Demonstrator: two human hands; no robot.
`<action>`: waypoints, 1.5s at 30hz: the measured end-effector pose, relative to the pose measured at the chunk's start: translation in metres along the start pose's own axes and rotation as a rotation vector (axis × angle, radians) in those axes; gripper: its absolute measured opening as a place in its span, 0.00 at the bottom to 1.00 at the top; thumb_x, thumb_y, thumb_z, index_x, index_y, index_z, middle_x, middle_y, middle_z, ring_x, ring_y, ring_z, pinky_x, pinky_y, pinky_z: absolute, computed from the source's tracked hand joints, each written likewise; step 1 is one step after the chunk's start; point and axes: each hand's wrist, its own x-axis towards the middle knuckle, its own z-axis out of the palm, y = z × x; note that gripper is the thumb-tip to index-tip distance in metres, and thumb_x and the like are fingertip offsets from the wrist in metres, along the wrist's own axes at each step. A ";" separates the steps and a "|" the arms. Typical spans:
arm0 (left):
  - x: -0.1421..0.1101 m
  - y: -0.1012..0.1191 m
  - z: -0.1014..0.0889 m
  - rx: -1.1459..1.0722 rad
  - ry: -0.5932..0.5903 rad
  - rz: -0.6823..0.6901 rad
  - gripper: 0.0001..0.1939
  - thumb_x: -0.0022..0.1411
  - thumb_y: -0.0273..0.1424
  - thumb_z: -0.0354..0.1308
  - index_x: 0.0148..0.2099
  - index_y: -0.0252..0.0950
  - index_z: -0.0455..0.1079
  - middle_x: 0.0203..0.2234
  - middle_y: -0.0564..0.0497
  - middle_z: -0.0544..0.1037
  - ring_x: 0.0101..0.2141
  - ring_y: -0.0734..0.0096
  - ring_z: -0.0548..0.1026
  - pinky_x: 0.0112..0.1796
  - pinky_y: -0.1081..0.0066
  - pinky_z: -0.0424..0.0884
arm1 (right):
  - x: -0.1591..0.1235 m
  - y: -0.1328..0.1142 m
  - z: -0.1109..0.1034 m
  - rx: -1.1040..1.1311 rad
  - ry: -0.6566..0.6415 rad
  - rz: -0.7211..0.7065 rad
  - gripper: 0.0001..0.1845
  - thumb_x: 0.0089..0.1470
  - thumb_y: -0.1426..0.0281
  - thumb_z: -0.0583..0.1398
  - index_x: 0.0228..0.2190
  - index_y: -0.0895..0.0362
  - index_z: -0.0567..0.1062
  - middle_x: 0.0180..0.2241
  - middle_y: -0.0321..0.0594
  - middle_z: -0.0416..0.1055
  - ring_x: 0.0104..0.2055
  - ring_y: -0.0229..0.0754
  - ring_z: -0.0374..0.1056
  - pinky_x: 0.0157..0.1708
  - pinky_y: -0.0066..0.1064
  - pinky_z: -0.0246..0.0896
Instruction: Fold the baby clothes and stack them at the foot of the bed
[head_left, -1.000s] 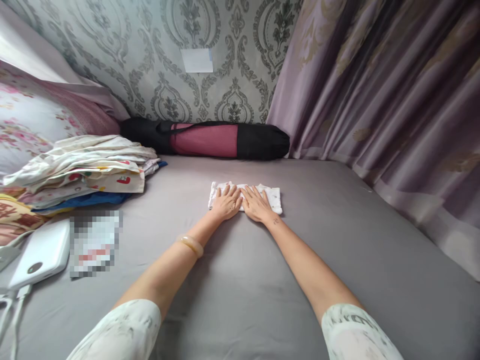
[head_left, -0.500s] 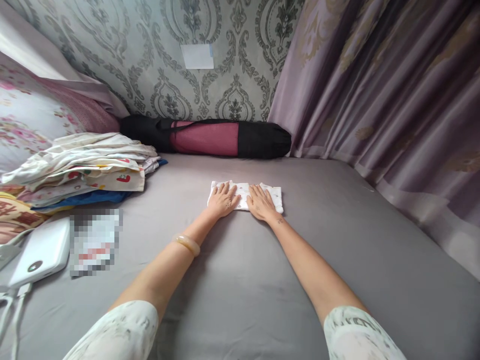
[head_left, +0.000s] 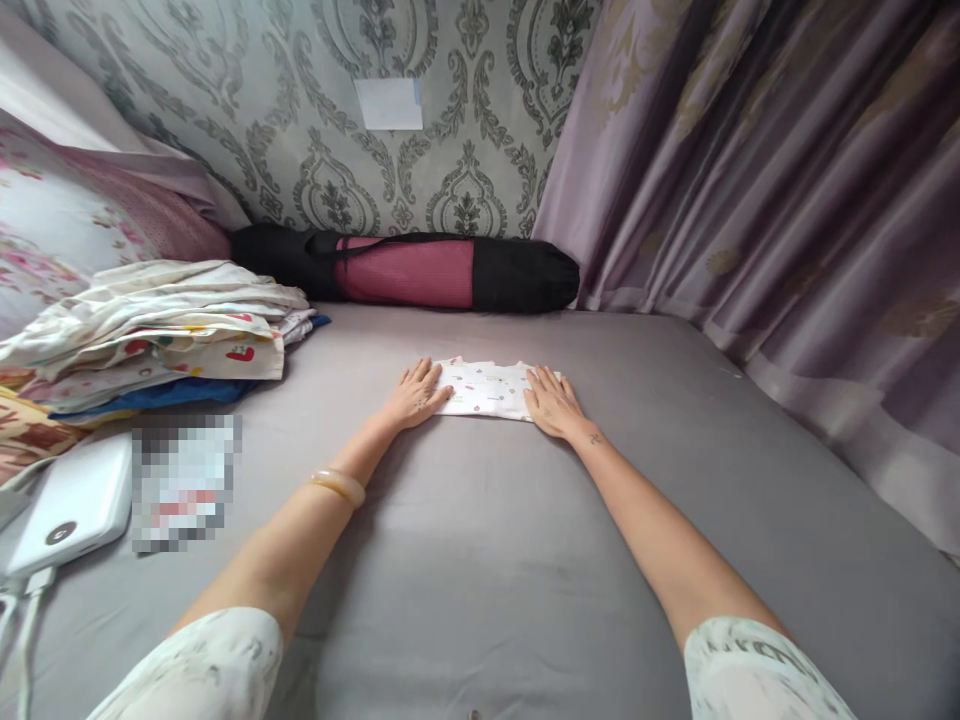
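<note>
A small folded piece of white cloth [head_left: 486, 390] with a tiny print, possibly a garment, lies flat on the grey bed sheet [head_left: 480, 520]. My left hand [head_left: 417, 393] rests flat at its left end, fingers stretched out and covering that edge. On the opposite end lies my right hand [head_left: 552, 400], also flat with the fingers extended. The cloth's middle shows between the two hands. A pale bangle [head_left: 339, 487] circles my left forearm.
Folded clothes [head_left: 165, 330] are piled at the left. Nearer stand a white power bank [head_left: 75, 500] with cables and a pixelated packet [head_left: 187, 485]. A black and pink long bag [head_left: 405, 272] lies along the wall. Purple curtains [head_left: 675, 180] hang at the right.
My hands have slid apart, the left one to the left and the right one to the right, from the cloth's middle to its two ends. More of its print shows.
</note>
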 end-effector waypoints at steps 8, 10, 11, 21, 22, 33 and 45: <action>0.000 -0.002 -0.001 0.008 -0.050 -0.004 0.38 0.69 0.51 0.33 0.71 0.29 0.45 0.69 0.35 0.43 0.68 0.54 0.42 0.64 0.54 0.43 | -0.001 0.004 0.003 0.017 0.011 0.042 0.33 0.65 0.62 0.40 0.67 0.64 0.51 0.70 0.48 0.41 0.71 0.48 0.34 0.68 0.45 0.33; 0.002 0.000 -0.003 0.032 -0.054 0.000 0.38 0.69 0.50 0.34 0.70 0.29 0.46 0.69 0.35 0.44 0.68 0.52 0.42 0.64 0.52 0.43 | -0.001 0.002 -0.002 0.012 -0.011 0.039 0.33 0.65 0.62 0.40 0.67 0.64 0.51 0.70 0.48 0.41 0.71 0.49 0.35 0.68 0.47 0.31; 0.002 0.003 -0.005 0.057 -0.029 0.003 0.37 0.69 0.50 0.34 0.70 0.29 0.48 0.69 0.35 0.44 0.68 0.51 0.42 0.64 0.50 0.42 | 0.000 0.001 -0.005 0.012 -0.007 0.038 0.33 0.66 0.62 0.39 0.67 0.63 0.51 0.69 0.48 0.42 0.71 0.49 0.35 0.68 0.48 0.29; 0.009 0.027 0.003 0.073 -0.008 0.040 0.34 0.71 0.47 0.33 0.70 0.32 0.49 0.68 0.39 0.50 0.68 0.56 0.45 0.64 0.54 0.42 | 0.003 -0.016 -0.001 0.030 0.011 0.077 0.36 0.66 0.60 0.38 0.66 0.69 0.49 0.69 0.51 0.41 0.71 0.48 0.34 0.68 0.40 0.30; 0.009 0.026 0.005 0.070 -0.015 0.038 0.34 0.71 0.47 0.32 0.70 0.32 0.48 0.69 0.38 0.50 0.68 0.56 0.44 0.64 0.54 0.42 | 0.003 -0.016 0.001 0.028 0.009 0.080 0.36 0.66 0.60 0.38 0.66 0.69 0.49 0.69 0.51 0.41 0.71 0.48 0.34 0.68 0.40 0.29; 0.009 0.034 -0.003 0.113 0.009 0.043 0.32 0.71 0.47 0.34 0.68 0.35 0.52 0.67 0.39 0.54 0.67 0.53 0.48 0.63 0.48 0.42 | 0.005 -0.022 -0.003 0.022 0.006 0.094 0.35 0.66 0.59 0.39 0.66 0.67 0.51 0.69 0.53 0.42 0.71 0.50 0.35 0.67 0.44 0.28; 0.005 0.061 0.009 0.112 0.020 0.056 0.33 0.71 0.46 0.33 0.70 0.35 0.48 0.69 0.39 0.48 0.68 0.56 0.44 0.63 0.50 0.44 | 0.003 -0.048 0.011 0.028 0.101 0.063 0.31 0.67 0.59 0.40 0.66 0.56 0.54 0.69 0.49 0.42 0.70 0.52 0.37 0.65 0.52 0.29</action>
